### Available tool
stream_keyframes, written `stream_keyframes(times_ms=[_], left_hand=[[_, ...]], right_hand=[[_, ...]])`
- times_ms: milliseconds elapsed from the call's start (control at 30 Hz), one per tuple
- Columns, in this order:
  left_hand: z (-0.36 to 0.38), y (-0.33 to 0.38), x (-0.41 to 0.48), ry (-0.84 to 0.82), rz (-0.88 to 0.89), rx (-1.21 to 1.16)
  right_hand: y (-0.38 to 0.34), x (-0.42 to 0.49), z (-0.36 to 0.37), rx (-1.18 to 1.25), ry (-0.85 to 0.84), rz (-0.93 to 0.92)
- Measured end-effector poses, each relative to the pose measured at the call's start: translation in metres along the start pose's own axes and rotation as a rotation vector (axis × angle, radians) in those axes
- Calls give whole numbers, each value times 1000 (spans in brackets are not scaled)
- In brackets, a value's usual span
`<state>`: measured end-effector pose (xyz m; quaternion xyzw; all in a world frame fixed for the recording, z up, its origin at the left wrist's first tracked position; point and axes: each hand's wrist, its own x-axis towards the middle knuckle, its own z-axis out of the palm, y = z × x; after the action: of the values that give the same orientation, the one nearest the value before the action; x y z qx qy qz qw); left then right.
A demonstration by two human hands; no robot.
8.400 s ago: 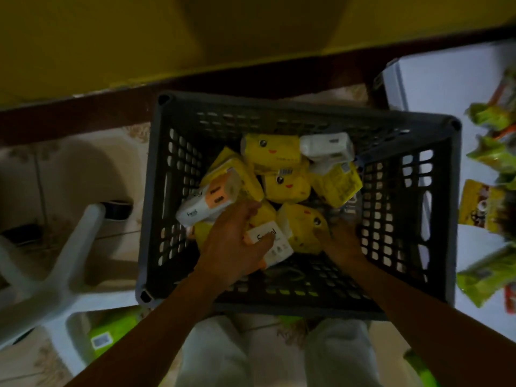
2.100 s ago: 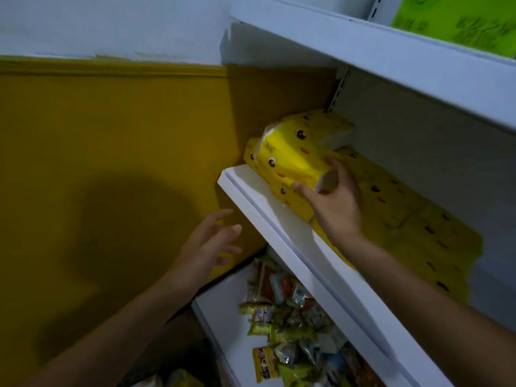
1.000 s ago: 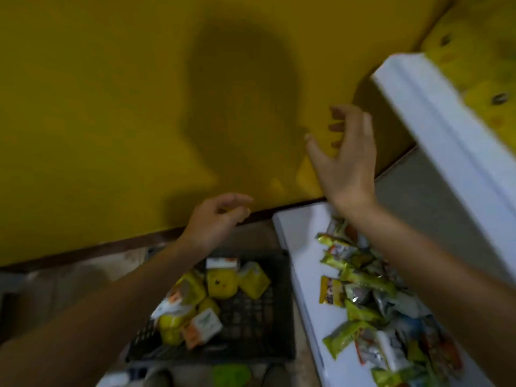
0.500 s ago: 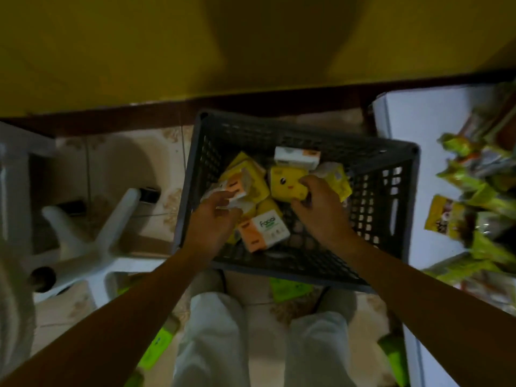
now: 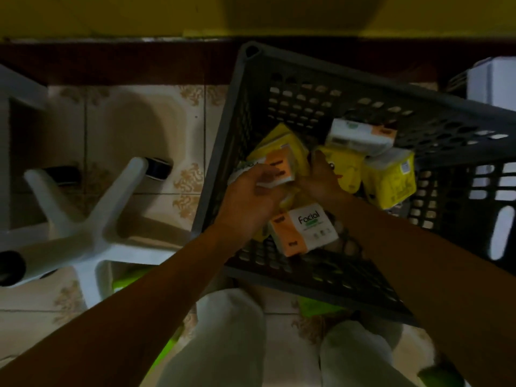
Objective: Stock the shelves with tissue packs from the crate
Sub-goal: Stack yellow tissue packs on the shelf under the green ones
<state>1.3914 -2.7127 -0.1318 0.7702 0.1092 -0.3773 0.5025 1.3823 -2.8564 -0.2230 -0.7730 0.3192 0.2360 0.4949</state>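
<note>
Plenty left: the crate holds several packs. The left hand has its grip clamped on an orange pack; the right hand, I cannot tell.

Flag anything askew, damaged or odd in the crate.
Only a jumble: packs in the crate lie at mixed angles, the Facial pack tilted, a white pack resting on yellow packs. Left hand grips an orange-white pack. No tears or spills visible.

Dark grey crate, yellow packs
</note>
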Motion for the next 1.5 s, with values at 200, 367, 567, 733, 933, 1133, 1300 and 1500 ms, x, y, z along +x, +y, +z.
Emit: stream_keyframes(times_ms=[200,367,567,733,933,1133,1300,1500], left_hand=[[-2,2,-7,25,-44,26],[15,37,-45,27,-26,-31],[43,134,-109,-29,52,-199],[71,228,-167,-125,209,-318],[83,336,-226,-246,555,-235],[94,404,-284,-363,766,-164],[115,453,-312,-508,865,-143],[157,503,-339,-714,977,-95]], right_hand=[[0,-5,-4,-353,0,16],[-12,-63,-40,-219,382,-217],[-46,-175,-140,-194,428,-479],[-88,-264,-229,-278,470,-711],[-134,-347,-313,14,635,-600],[-163,-414,-359,289,675,-682],[-184,-456,-410,232,864,-719],[-181,-498,-468,155,1066,-672]])
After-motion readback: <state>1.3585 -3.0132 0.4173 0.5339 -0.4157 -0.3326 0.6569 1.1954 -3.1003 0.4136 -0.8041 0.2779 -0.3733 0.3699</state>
